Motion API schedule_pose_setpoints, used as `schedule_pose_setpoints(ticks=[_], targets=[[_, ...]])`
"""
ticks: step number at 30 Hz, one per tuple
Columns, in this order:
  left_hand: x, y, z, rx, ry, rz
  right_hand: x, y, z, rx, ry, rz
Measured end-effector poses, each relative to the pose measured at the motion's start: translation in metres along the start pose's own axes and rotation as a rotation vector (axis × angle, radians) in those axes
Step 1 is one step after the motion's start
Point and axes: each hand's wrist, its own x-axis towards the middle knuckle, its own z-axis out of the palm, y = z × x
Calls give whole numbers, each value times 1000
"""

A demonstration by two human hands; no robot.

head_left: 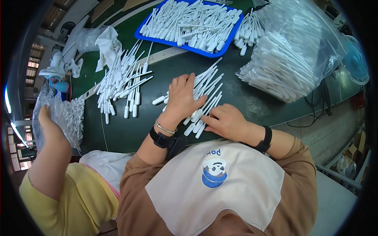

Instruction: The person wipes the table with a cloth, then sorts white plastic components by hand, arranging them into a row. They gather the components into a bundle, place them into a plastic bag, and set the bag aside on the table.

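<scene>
A loose bunch of white plastic droppers [210,91] lies on the dark green table in front of me, with the bulbs toward my body. My left hand [180,96] rests over the left part of this bunch, fingers stretched forward and thumb spread to the right; it covers some of the droppers. At the bulb ends, my right hand [228,122] has its fingers curled in, with thumb and forefinger at a dropper bulb. Part of its grip is hidden. One dropper [158,100] sticks out to the left from under my left hand.
Beyond my hands stands a blue tray [138,34] heaped with droppers. A clear bag [291,59] full of them lies right; a loose pile [122,82] lies left. Another person's arm [53,145] reaches a bag at far left. Small fans [354,59] flank the table.
</scene>
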Motion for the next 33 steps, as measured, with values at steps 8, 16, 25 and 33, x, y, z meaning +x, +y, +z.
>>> schedule_pose_setpoints(ticks=[8, 16, 25, 33], targets=[[2, -4, -5, -73, -44, 31, 2, 0, 2, 1, -26, 5], [13, 6, -6, 25, -106, -57, 5, 0, 0, -13, -32, 13], [14, 11, -35, 13, -33, -94, 4, 11, -5, -54, 21, 66], [-5, -35, -78, -751, 454, -141, 12, 21, -22, -32, 57, 129]])
